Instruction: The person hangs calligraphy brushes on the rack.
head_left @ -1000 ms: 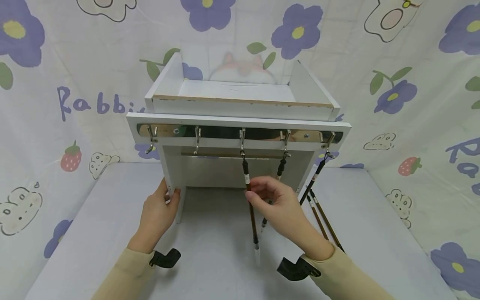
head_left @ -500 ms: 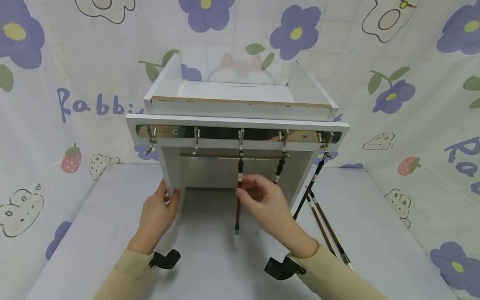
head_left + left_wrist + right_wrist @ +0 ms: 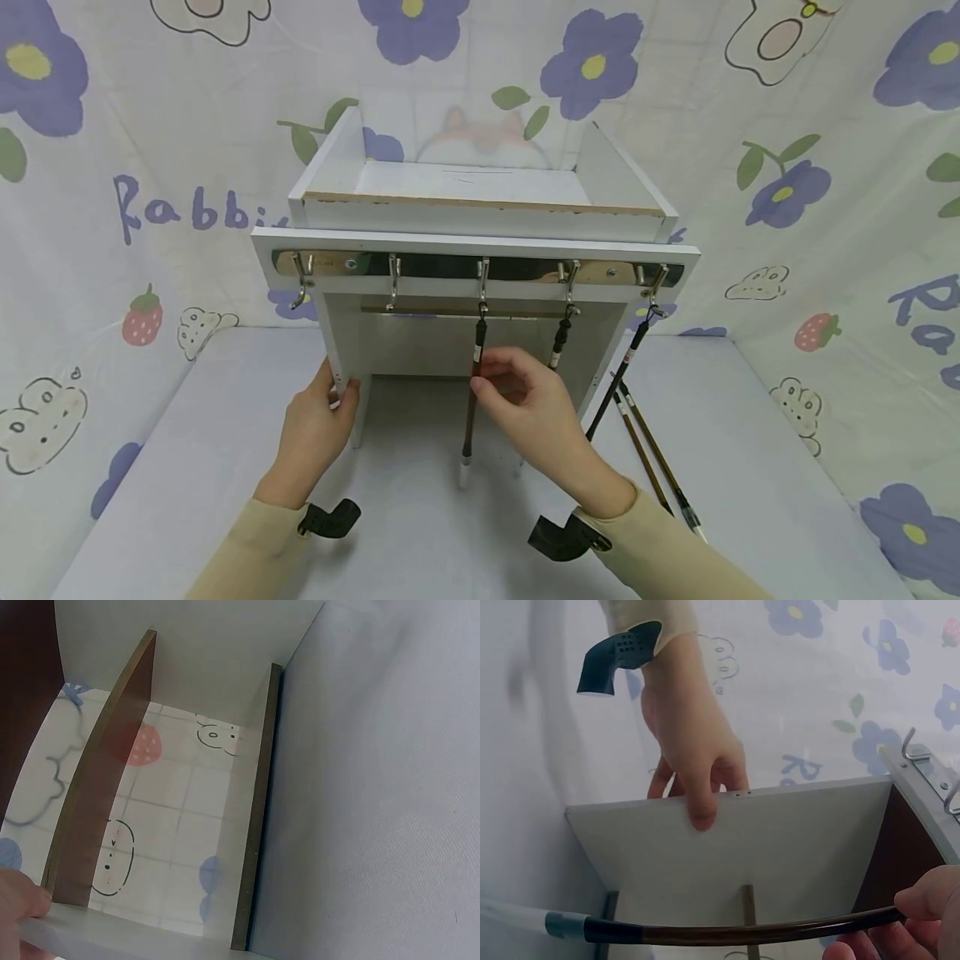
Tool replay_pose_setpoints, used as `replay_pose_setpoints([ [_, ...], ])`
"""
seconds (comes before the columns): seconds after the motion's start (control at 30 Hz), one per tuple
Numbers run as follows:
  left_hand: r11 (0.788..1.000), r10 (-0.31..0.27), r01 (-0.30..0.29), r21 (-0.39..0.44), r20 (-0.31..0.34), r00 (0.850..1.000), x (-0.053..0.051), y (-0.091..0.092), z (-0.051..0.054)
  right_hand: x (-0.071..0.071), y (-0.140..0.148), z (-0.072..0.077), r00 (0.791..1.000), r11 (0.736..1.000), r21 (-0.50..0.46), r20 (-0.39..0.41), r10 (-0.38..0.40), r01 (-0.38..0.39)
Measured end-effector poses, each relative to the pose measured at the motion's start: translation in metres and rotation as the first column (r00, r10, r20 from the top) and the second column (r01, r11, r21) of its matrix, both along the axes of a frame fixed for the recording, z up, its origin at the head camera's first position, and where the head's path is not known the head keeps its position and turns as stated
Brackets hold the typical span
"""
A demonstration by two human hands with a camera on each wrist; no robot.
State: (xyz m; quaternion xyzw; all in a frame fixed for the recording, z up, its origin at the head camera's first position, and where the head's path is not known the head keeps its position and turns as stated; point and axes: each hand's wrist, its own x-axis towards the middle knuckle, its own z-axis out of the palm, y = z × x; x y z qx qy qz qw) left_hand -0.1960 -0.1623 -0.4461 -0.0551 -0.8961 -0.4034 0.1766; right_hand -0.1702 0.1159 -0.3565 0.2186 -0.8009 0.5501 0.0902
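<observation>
One brush (image 3: 469, 421) in right fingers (image 3: 512, 358), room leftward to panel edge (image 3: 330, 337).

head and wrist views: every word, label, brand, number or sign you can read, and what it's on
"Rabbi": purple lettering on the white flower-print fabric backdrop, left; end hidden by the white board shelf.
"Ra": purple letters on the backdrop, right; next letter cut by the frame.
White bands on the slender brown-and-black brushes: too small to read.
Right wrist view: backdrop letters, blurred and uncertain.
</observation>
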Motion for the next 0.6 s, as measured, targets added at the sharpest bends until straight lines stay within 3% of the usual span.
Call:
replay_pose_setpoints([
  [0.27, 1.0, -0.005, 0.005, 0.011, 0.024, 1.0, 0.0, 0.0, 0.0, 0.005, 0.007, 0.003, 1.0, 1.0, -0.015, -0.024, -0.002, 0.002],
  [0.6, 1.0, 0.007, -0.007, -0.005, 0.003, 1.0, 0.0, 0.0, 0.0, 0.016, 0.027, 0.01, 0.999, 1.0, -0.009, -0.049, 0.02, -0.02],
])
